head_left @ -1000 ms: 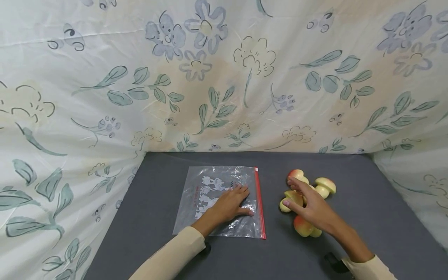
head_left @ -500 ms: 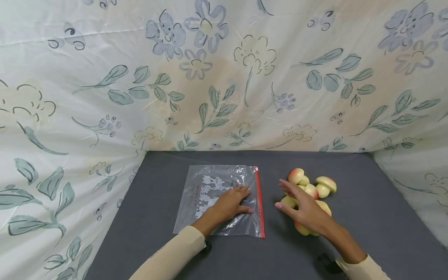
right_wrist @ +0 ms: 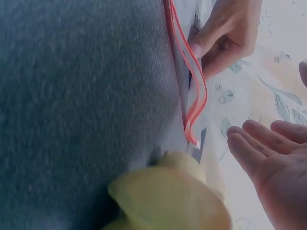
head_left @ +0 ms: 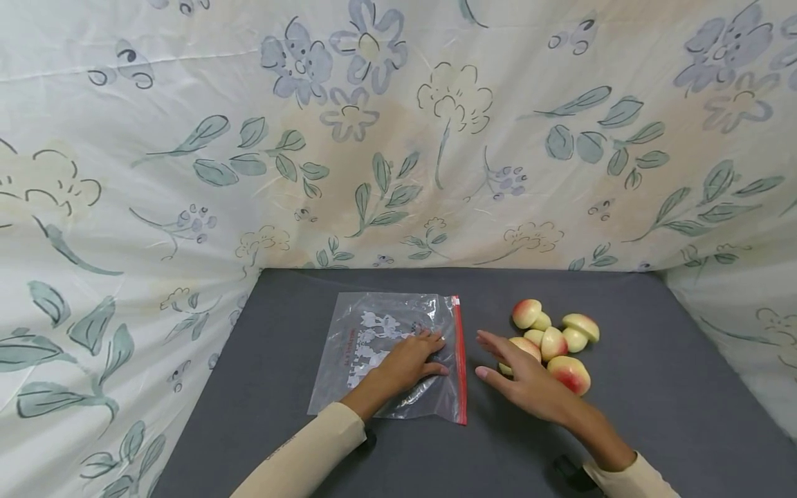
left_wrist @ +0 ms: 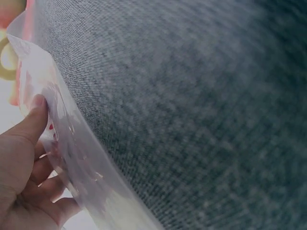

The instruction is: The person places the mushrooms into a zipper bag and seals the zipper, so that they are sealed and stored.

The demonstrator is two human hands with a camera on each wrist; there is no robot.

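Left hand (head_left: 405, 363) lay on the clear zip bag (head_left: 370, 346), thumb spread away from the fingers. Fingers were relaxed, pressing on the film and not wrapped round anything.

Bag sat left of centre on the desk (head_left: 261, 422), roughly flat, white figures printed on it, red zip edge (head_left: 461, 360) on the right side. Right wrist view: the red strips bowed apart midway and came together near a white end piece (right_wrist: 197, 143), so the mouth gaped at least partway there.

Right hand (head_left: 526, 384) was wide open, fingers extended, thumb well off them, nothing held. It was over the desk between the red edge and the mushrooms, fingertips pointing at the bag. Right wrist view had a visible gap from fingers to the nearest mushroom.

Five red-and-yellow mushrooms (head_left: 553, 344) were bunched right of the bag, well apart from it. The leftmost was partly hidden behind the right hand. The front one showed mostly its cap.

Cream sleeves (head_left: 317, 449) on both arms. Floral fabric (head_left: 448, 138) hung behind the desk and at its sides.
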